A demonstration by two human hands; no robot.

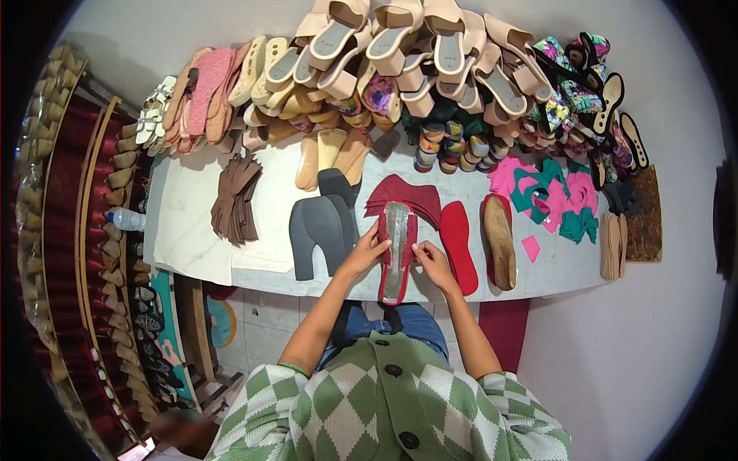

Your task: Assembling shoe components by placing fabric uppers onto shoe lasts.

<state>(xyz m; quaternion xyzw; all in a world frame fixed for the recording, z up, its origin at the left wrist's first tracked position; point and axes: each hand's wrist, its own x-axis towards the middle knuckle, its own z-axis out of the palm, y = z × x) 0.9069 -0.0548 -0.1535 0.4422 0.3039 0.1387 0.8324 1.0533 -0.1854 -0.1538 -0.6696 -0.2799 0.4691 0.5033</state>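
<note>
Upright between my hands is a red sandal sole [397, 230], its grey underside up, with dark red edges folded over at both sides. My left hand [370, 252] grips its left edge, thumb on the folded part. On the opposite edge my right hand [430, 263] pinches the material, fingertips partly hidden. Just beyond lies a stack of dark red upper pieces [404, 194]. A bright red insole [459, 247] rests to the right, beside a brown shoe last [500, 244] with a red rim. Dark grey heeled soles [329, 223] stand at the left of my left hand.
Brown cut pieces [236, 200] lie left on the table [188, 238]. Pink and green scraps [550, 192] lie right, near tan insoles [613, 246]. Finished beige sandals [400, 46] are piled along the back. A plastic bottle [127, 220] and shelves of lasts [119, 253] are at left.
</note>
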